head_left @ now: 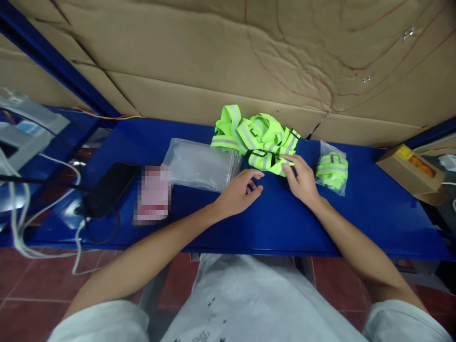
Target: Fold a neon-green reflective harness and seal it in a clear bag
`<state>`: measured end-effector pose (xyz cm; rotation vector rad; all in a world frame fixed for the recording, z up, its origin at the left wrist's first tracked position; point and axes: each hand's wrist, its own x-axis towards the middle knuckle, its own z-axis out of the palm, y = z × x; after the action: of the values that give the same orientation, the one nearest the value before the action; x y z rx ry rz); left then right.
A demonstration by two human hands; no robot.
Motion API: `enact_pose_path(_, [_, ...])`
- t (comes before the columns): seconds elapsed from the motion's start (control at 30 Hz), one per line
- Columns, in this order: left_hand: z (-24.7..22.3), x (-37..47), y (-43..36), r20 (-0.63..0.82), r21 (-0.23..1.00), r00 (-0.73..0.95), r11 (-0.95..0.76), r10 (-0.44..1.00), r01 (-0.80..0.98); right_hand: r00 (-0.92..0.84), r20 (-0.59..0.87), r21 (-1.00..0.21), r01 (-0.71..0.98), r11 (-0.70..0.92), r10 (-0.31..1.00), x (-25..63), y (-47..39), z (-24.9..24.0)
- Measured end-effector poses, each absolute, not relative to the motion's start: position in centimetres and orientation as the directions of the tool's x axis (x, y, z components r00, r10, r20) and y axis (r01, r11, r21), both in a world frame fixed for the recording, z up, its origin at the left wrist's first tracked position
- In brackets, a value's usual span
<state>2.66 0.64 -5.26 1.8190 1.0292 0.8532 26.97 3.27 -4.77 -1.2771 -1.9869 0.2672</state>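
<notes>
At the centre of the frame, the right hand [302, 179] rests its fingertips on a pile of neon-yellow reflective bands [255, 137] on the blue table [356, 213]. The left hand [239, 191] hovers loosely curled just beside a stack of clear plastic bags [199, 164]. Right of centre lies a bagged band [332, 168].

Both forearms bare, reaching fwd. Left hand [238, 192] palm down, fingers loosely curled, tips pointing 2 o'clock. Right hand [302, 178] palm down, fingers extended toward 11 o'clock. Hands near, not touching.
</notes>
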Motion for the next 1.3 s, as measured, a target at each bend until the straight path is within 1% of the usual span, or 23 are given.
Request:
enact_pose_path(0.07, [-5.5, 2.6, 0.8, 0.140, 0.923, 0.393, -0.263, 0.909, 0.280, -0.111, 0.451, -0.696, 0.578, 0.427, 0.885, 27.4, 3.1, -4.4])
enact_pose_path(0.1, [-5.6, 2.6, 0.8, 0.160, 0.928, 0.358, -0.264, 0.920, 0.263, -0.057, 0.420, -0.758, 0.527, 0.385, 0.906, 27.6, 3.0, -4.4])
enact_pose_path(0.17, [-5.8, 2.5, 0.9, 0.236, 0.924, 0.252, -0.297, 0.939, 0.242, 0.016, 0.360, -0.832, 0.459, 0.313, 0.933, 27.9, 3.1, -4.6])
enact_pose_path(0.23, [-5.8, 2.3, 1.0, 0.312, 0.909, 0.157, -0.342, 0.937, 0.237, 0.041, 0.298, -0.884, 0.389, 0.259, 0.954, 27.8, 3.1, -4.9])
enact_pose_path(0.27, [-5.7, 2.2, 1.1, 0.335, 0.906, 0.139, -0.359, 0.932, 0.225, 0.045, 0.236, -0.924, 0.319, 0.210, 0.971, 27.6, 3.0, -5.0])
enact_pose_path(0.33, [-5.4, 2.0, 1.2, 0.361, 0.906, 0.176, -0.389, 0.916, 0.165, 0.026, 0.056, -0.989, 0.136, 0.052, 0.998, 27.0, 2.7, -4.9])
enact_pose_path(0.4, [-5.1, 1.9, 1.3, 0.352, 0.916, 0.270, -0.389, 0.896, 0.096, -0.024, -0.115, -0.993, -0.005, -0.115, 0.993, 26.2, 2.2, -4.4])
enact_pose_path(0.43, [-5.1, 1.9, 1.4, 0.332, 0.926, 0.321, -0.372, 0.887, 0.070, -0.048, -0.162, -0.986, -0.027, -0.164, 0.986, 25.8, 1.9, -4.1])
enact_pose_path(0.5, [-5.4, 2.0, 1.6, 0.266, 0.953, 0.386, -0.302, 0.883, 0.036, -0.091, -0.187, -0.982, -0.026, -0.190, 0.978, 25.3, 1.5, -3.7])
enact_pose_path(0.57, [-5.6, 2.2, 1.8, 0.207, 0.975, 0.384, -0.224, 0.900, 0.000, -0.130, -0.140, -0.990, 0.009, -0.140, 0.982, 25.3, 1.4, -3.6])
enact_pose_path(0.63, [-5.7, 2.2, 1.9, 0.193, 0.980, 0.335, -0.199, 0.922, -0.016, -0.143, -0.036, -0.995, 0.096, -0.022, 0.989, 25.7, 1.5, -3.7])
enact_pose_path(0.67, [-5.5, 2.1, 1.9, 0.210, 0.975, 0.306, -0.221, 0.929, 0.002, -0.145, 0.028, -0.984, 0.167, 0.052, 0.989, 25.9, 1.5, -3.8])
enact_pose_path(0.73, [-5.1, 1.9, 1.7, 0.296, 0.937, 0.285, -0.335, 0.912, 0.099, -0.163, 0.160, -0.925, 0.320, 0.206, 0.974, 26.4, 1.5, -3.8])
enact_pose_path(0.77, [-4.9, 1.8, 1.5, 0.360, 0.893, 0.300, -0.419, 0.884, 0.165, -0.184, 0.219, -0.888, 0.369, 0.273, 0.958, 26.6, 1.5, -3.7])
enact_pose_path(0.83, [-4.6, 1.8, 0.8, 0.478, 0.761, 0.370, -0.586, 0.797, 0.279, -0.244, 0.313, -0.827, 0.404, 0.389, 0.918, 26.7, 1.2, -3.1])
enact_pose_path(0.9, [-4.5, 2.0, 0.1, 0.529, 0.618, 0.440, -0.685, 0.725, 0.386, -0.315, 0.377, -0.780, 0.399, 0.482, 0.871, 26.7, 1.0, -2.5])
enact_pose_path(0.93, [-4.5, 2.1, -0.1, 0.531, 0.555, 0.458, -0.702, 0.712, 0.447, -0.351, 0.399, -0.752, 0.403, 0.522, 0.847, 26.6, 0.9, -2.2])
enact_pose_path(1.0, [-4.4, 2.2, -0.5, 0.506, 0.461, 0.478, -0.694, 0.718, 0.554, -0.413, 0.415, -0.693, 0.433, 0.576, 0.810, 26.4, 0.8, -2.0])
enact_pose_path(1.07, [-4.0, 1.9, -0.5, 0.464, 0.431, 0.524, -0.699, 0.714, 0.571, -0.462, 0.396, -0.640, 0.482, 0.599, 0.794, 26.4, 1.0, -2.3])
enact_pose_path(1.13, [-3.3, 1.5, -0.3, 0.430, 0.477, 0.605, -0.737, 0.670, 0.478, -0.523, 0.336, -0.600, 0.522, 0.606, 0.783, 26.5, 1.2, -2.7])
enact_pose_path(1.2, [-2.6, 1.0, -0.1, 0.434, 0.552, 0.647, -0.752, 0.627, 0.359, -0.593, 0.263, -0.584, 0.531, 0.614, 0.761, 26.6, 1.2, -3.1])
enact_pose_path(1.23, [-2.4, 0.9, 0.1, 0.442, 0.579, 0.640, -0.745, 0.628, 0.331, -0.621, 0.227, -0.582, 0.530, 0.616, 0.750, 26.7, 1.2, -3.2])
enact_pose_path(1.3, [-2.4, 0.7, 0.5, 0.444, 0.598, 0.598, -0.718, 0.667, 0.357, -0.652, 0.179, -0.582, 0.533, 0.614, 0.737, 26.7, 1.1, -3.1])
